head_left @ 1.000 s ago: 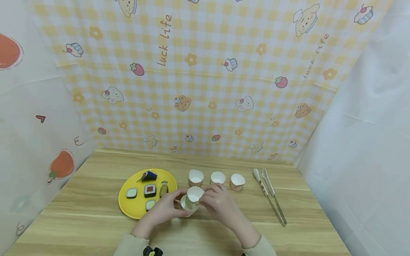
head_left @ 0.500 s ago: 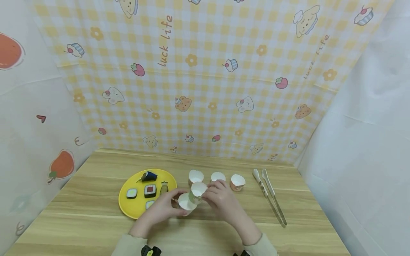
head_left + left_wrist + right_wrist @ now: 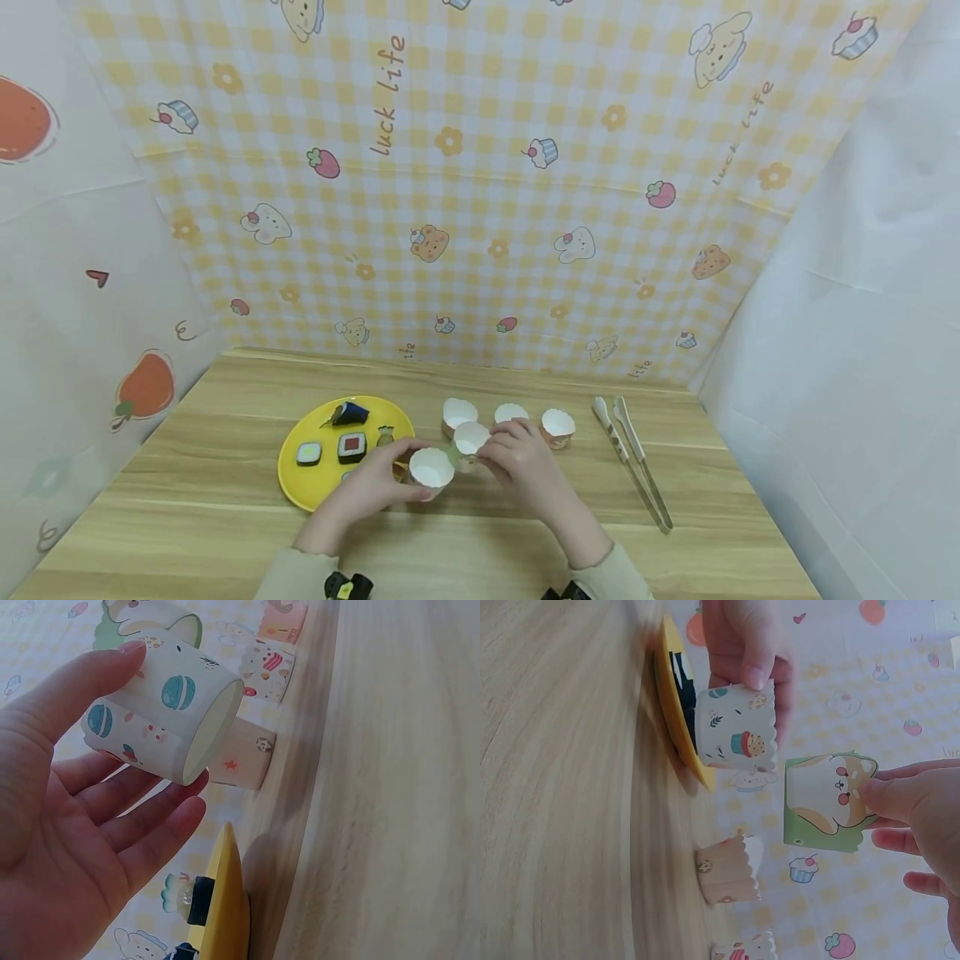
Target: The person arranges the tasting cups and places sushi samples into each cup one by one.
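Note:
My left hand (image 3: 377,482) grips a white paper baking cup (image 3: 169,705) printed with blue macarons and a cupcake, thumb on one side and fingers round the other. It is held above the table beside the yellow plate. My right hand (image 3: 522,467) pinches the rim of a green paper baking cup (image 3: 829,801) with a dog face on it. The two cups are apart, the green one to the right of the white one. Behind them stand a brown cup (image 3: 459,414), a second cup (image 3: 512,412) partly hidden by my right hand, and an orange-pink cup (image 3: 557,427).
The yellow plate (image 3: 294,486) on the left bears several toy sushi pieces, including a roll with a red centre (image 3: 352,447) and a dark blue hand roll (image 3: 349,413). Metal tongs (image 3: 636,467) lie on the wooden table (image 3: 720,517) at the right. A checked cloth (image 3: 480,192) hangs behind.
The green cup has come away from the white one, moving right and back with my right hand. My left hand has shifted slightly left with the white cup.

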A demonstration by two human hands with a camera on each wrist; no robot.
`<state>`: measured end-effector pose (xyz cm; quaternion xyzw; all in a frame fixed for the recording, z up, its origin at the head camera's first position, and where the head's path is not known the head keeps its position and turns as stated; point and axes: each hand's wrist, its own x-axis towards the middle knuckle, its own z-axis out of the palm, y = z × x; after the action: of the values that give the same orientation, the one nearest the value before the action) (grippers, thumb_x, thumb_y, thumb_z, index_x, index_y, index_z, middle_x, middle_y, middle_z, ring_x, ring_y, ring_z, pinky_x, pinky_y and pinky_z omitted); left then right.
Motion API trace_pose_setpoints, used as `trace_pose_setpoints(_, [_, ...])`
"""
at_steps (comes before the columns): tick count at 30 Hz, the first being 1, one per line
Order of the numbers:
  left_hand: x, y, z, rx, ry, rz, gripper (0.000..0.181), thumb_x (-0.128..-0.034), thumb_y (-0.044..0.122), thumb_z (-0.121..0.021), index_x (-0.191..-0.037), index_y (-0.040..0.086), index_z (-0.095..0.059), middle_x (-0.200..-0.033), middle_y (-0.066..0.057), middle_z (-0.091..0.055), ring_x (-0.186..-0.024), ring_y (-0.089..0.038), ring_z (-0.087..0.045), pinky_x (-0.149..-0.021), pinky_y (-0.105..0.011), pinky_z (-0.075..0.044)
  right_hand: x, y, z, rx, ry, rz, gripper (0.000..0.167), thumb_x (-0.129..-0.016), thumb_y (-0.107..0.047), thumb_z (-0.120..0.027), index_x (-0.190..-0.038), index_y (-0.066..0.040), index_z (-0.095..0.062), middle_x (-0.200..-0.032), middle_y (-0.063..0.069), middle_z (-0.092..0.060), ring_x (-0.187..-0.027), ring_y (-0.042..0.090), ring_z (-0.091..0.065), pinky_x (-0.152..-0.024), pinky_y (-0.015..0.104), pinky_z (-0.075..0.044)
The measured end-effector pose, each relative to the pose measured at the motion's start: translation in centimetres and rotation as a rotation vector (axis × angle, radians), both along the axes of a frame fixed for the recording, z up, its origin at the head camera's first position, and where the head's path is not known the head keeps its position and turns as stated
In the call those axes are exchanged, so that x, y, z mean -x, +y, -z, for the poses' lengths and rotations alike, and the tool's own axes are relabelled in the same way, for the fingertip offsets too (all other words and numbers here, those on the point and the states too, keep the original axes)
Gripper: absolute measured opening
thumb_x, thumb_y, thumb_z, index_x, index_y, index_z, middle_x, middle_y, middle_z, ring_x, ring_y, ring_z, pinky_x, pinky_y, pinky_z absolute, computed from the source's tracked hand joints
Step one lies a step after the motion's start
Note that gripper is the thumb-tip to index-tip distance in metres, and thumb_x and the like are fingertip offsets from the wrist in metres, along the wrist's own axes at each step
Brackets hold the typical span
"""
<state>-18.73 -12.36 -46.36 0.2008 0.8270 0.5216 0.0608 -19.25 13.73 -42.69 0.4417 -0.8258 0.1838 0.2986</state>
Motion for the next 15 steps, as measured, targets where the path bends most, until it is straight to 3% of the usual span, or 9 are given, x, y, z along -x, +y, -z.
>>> trace_pose_setpoints(9, [0.1, -0.5, 0.1, 0.016, 0.008, -0.028, 0.064, -0.0717, 0.035, -0.085, -0.125, 0.010, -0.058, -0.113, 0.001, -0.060, -0.094, -0.017, -0.057, -0.082, -0.035, -0.051, 0.5, 0.2, 0.6, -0.001, 0.033, 0.007, 0.010, -0.075, -0.010, -0.080, -0.081, -0.013, -0.072, -0.082, -0.004, -0.069, -0.094, 0.021, -0.062, -0.090, 0.039, -0.046])
trace_pose_setpoints(15, [0.1, -0.7, 0.0, 0.015, 0.024, -0.046, 0.063, -0.0719, 0.033, -0.085, -0.124, 0.009, -0.059, -0.112, 0.001, -0.061, -0.094, -0.017, -0.057, -0.081, -0.035, -0.051, 0.7, 0.2, 1.3, -0.025, 0.008, 0.022, 0.011, -0.075, -0.009, -0.080, -0.081, -0.013, -0.072, -0.083, -0.005, -0.069, -0.096, 0.020, -0.062, -0.092, 0.039, -0.045])
